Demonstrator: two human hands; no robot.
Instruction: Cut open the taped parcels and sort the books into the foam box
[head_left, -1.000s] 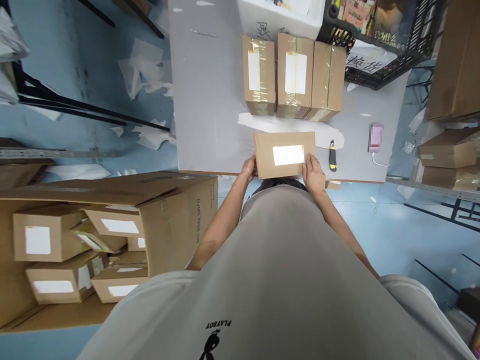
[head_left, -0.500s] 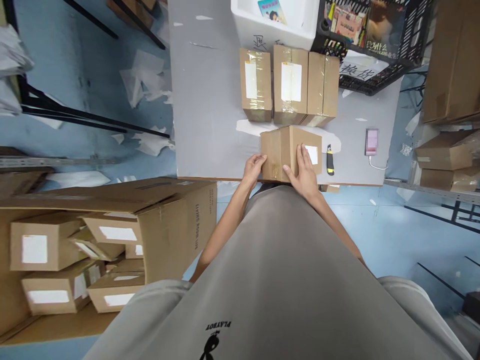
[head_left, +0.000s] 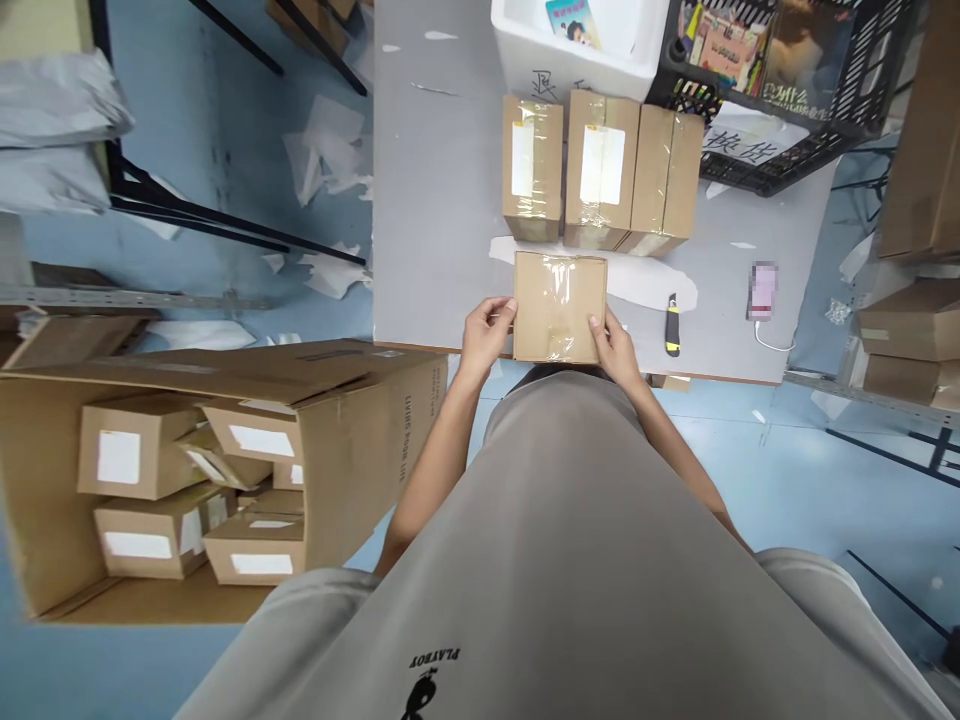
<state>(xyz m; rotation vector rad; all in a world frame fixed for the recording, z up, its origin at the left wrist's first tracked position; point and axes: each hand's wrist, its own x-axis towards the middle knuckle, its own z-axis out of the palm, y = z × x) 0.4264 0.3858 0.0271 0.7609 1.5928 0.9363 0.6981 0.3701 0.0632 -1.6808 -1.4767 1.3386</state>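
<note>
A cardboard box (head_left: 561, 305) with shiny clear tape down its middle lies at the table's near edge. My left hand (head_left: 487, 335) is at its left side, thumb and fingertips on the edge. My right hand (head_left: 615, 347) grips the right side, its thumb on the top face. To the right of the box lies a black and yellow utility knife (head_left: 673, 330). Beyond the box stand taped boxes, one (head_left: 532, 170) on the left with a white label, another (head_left: 600, 170) beside it, and a third (head_left: 666, 175) against that one.
A white bin (head_left: 577, 70) and a black crate (head_left: 765, 185) of books stand at the table's (head_left: 435, 200) far side. A phone (head_left: 763, 290) on a cable lies right. At lower left, a large carton (head_left: 360, 470) holds several labelled boxes.
The box has turned so that its taped face points up and its white label no longer shows. My right hand has moved from its top to its right side. The view has shifted slightly.
</note>
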